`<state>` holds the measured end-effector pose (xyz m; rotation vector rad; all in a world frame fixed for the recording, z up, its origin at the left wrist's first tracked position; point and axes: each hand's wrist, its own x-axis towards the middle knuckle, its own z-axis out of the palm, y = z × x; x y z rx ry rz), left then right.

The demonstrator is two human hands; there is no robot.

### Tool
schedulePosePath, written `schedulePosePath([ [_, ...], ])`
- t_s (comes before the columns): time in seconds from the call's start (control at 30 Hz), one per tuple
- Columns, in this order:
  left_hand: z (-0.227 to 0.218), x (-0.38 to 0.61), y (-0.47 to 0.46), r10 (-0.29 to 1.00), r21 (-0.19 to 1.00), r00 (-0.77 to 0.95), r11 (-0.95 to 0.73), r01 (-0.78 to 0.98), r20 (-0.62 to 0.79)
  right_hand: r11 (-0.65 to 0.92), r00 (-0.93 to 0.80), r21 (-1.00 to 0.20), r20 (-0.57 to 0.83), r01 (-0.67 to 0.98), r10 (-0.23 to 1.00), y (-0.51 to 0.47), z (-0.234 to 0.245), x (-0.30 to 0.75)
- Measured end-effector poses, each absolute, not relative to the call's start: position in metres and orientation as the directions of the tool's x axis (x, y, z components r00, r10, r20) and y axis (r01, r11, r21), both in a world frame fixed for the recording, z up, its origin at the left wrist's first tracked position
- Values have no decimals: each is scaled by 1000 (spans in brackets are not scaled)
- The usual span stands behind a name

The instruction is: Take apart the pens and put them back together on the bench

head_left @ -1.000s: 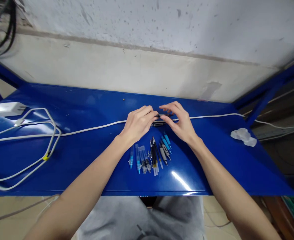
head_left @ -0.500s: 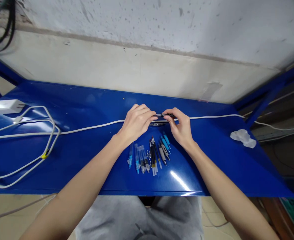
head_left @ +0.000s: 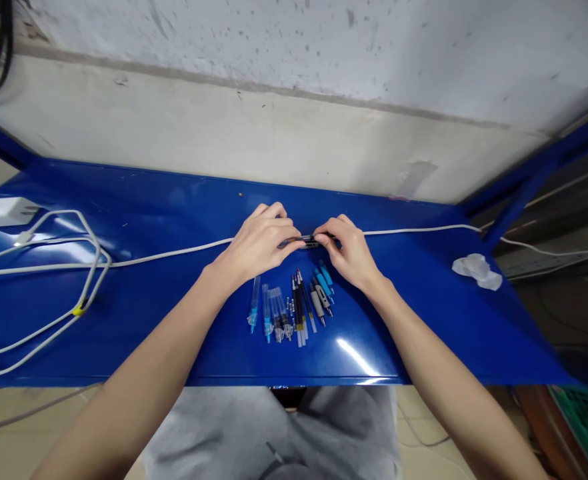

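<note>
On a blue table [head_left: 174,207], a white charger [head_left: 7,211] and looped white cable [head_left: 94,267] lay far left. The left hand's [head_left: 261,239] fingers pinched a slim dark pen piece [head_left: 303,238] mid-table; nearer the person were clear barrels [head_left: 267,313], refills [head_left: 299,307], then gray and blue grips [head_left: 317,303]. The right hand's [head_left: 348,252] fingers grasped the piece's other end. Crumpled white plastic [head_left: 479,270] sat far right.

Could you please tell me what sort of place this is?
Perhaps a modest workshop or storeroom corner, though I cannot be certain: pen refills and clear pen barrels lie grouped on a blue tabletop, against a spotted wall.
</note>
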<state>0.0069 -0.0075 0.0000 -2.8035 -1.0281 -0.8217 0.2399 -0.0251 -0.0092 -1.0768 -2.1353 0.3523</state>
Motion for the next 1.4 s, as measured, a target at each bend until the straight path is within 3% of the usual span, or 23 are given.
schedulePosePath([
  [0.23, 9, 2, -12, 631, 249, 677, -774, 582, 380, 653, -513, -447, 404, 612, 757, -27, -6, 239],
  [0.53, 0, 9, -16, 642, 247, 703, -766, 593, 305, 650, -548, -467, 351, 600, 759, -27, -9, 235],
  [1.4, -6, 12, -13, 626, 232, 714, -780, 581, 313, 629, -522, -493, 354, 601, 776, -27, -14, 232],
])
